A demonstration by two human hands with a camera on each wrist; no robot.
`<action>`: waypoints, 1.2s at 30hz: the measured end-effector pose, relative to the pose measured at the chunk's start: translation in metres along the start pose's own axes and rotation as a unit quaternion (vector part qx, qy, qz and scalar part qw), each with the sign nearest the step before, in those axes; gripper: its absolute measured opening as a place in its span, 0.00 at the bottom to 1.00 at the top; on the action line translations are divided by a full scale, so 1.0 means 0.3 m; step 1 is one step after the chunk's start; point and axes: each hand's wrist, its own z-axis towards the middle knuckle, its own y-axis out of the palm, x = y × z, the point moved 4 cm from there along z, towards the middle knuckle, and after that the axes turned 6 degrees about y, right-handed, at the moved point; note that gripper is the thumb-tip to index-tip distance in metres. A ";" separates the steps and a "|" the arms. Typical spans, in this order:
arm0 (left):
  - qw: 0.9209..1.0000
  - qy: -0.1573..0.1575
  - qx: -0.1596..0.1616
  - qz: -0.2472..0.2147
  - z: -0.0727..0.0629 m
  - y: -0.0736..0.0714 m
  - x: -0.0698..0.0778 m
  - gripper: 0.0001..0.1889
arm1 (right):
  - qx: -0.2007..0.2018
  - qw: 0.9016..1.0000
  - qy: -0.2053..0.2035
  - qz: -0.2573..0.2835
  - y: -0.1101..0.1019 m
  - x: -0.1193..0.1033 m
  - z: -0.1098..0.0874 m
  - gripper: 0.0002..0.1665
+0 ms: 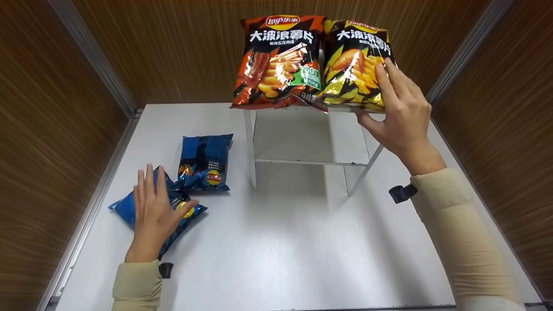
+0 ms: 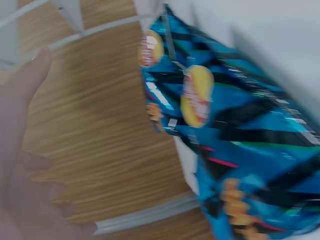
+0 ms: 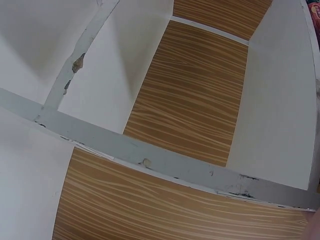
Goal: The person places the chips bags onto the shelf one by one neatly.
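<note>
On top of a small white shelf (image 1: pixel 311 163), a yellow-and-black bag of potato chips (image 1: pixel 355 65) leans back beside a red-and-black bag of chips (image 1: pixel 281 65). My right hand (image 1: pixel 404 110) rests its straight fingers along the yellow bag's right side, the thumb near the shelf's front edge. In the right wrist view only a sliver of this hand shows at the lower right. Lower left, my left hand (image 1: pixel 153 209) is spread over a blue bag of chips (image 1: pixel 125 210), partly hiding it. Two overlapping blue bags (image 2: pixel 250 125) appear beside that hand in the left wrist view.
Another blue chip bag (image 1: pixel 206 160) lies on the white surface (image 1: pixel 276 259), next to the one under my left hand. Wood-patterned walls (image 1: pixel 173 52) with metal corner strips enclose the space. The shelf's frame (image 3: pixel 145 157) has chipped paint.
</note>
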 end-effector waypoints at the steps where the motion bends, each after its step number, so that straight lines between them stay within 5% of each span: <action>1: 1.000 -0.013 -0.012 0.002 -0.013 0.013 -0.015 0.61 | 0.000 1.000 -0.001 0.000 0.001 -0.001 0.001 0.47; 10: 0.989 -0.090 -0.112 0.020 -0.093 0.118 -0.106 0.65 | 0.004 1.000 0.011 0.027 0.010 -0.009 0.000 0.47; 18: 0.972 -0.137 -0.187 0.031 -0.131 0.184 -0.141 0.69 | 0.006 1.000 0.009 0.030 0.012 -0.008 0.001 0.47; 36: 0.980 -0.119 -0.147 0.061 -0.135 0.210 -0.125 0.46 | -0.003 1.000 0.003 0.003 0.001 -0.001 -0.001 0.46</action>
